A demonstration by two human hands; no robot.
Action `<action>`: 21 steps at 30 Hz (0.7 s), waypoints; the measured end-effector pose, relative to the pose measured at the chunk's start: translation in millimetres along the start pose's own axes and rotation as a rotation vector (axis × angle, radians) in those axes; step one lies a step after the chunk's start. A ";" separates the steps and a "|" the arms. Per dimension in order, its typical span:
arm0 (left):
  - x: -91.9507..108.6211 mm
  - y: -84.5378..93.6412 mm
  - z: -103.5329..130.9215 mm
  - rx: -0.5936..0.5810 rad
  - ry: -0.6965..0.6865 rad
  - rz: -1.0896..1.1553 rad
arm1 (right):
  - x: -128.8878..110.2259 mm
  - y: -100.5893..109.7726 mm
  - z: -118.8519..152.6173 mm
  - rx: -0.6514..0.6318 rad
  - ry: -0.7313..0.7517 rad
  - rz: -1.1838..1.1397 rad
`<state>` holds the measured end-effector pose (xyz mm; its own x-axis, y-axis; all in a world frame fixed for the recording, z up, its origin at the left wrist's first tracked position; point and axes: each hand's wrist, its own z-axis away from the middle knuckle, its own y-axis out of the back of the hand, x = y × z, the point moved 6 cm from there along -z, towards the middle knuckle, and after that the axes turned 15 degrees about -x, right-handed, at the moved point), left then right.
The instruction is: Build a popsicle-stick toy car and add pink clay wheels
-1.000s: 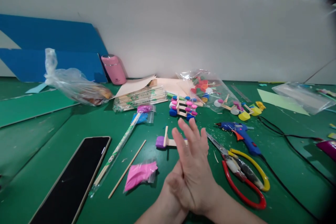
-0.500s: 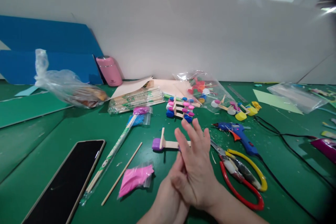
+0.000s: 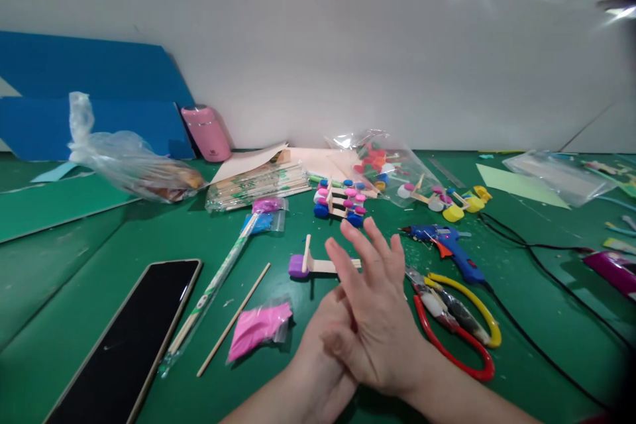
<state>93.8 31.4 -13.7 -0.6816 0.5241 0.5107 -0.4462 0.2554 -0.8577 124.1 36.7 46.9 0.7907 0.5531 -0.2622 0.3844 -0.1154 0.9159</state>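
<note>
My right hand [image 3: 380,318] lies across my left hand [image 3: 322,344], palm to palm, at the front middle of the table. Its fingers are stretched out and spread. The fingers of my left hand are mostly hidden behind it, and whatever may lie between the palms does not show. Just beyond the hands, a wooden-stick piece [image 3: 322,266] with an upright stick and a purple lump [image 3: 299,266] at its left end rests on the table; my fingers cover its right end. To the left lie a pink clay packet [image 3: 261,328] and a thin wooden stick [image 3: 233,320].
Right of my hands lie red-and-yellow-handled pliers [image 3: 452,311] and a corded blue glue gun [image 3: 447,245]. A phone [image 3: 126,338] lies at left. Farther back are stacked stick-built pieces with coloured lumps [image 3: 340,202], bagged sticks [image 3: 261,185] and a pink bottle [image 3: 206,132].
My right hand has shifted slightly up and right over the left, and my left forearm reaches in from farther left. The view has moved a little; the table objects stay put.
</note>
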 end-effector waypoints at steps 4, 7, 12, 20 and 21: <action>6.5 18.9 -2.8 0.020 0.098 -0.044 | 46.5 10.0 40.8 0.039 -0.180 0.006; 2.9 32.9 -2.4 0.003 0.191 -0.161 | 91.1 6.5 93.4 0.039 -0.415 0.018; -4.2 35.5 2.6 -0.072 0.214 -0.209 | 126.1 -14.3 141.5 -0.156 -0.436 0.110; -9.3 33.9 4.3 -0.096 0.224 -0.204 | 146.4 -11.7 130.0 -0.223 -0.434 0.070; -8.8 34.4 3.6 -0.086 0.215 -0.194 | 145.9 -9.2 127.9 -0.215 -0.452 0.060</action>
<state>82.3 32.7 -47.5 -0.4459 0.6162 0.6493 -0.4991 0.4310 -0.7518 296.8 12.9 -38.6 0.9539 0.1325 -0.2693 0.2631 0.0625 0.9627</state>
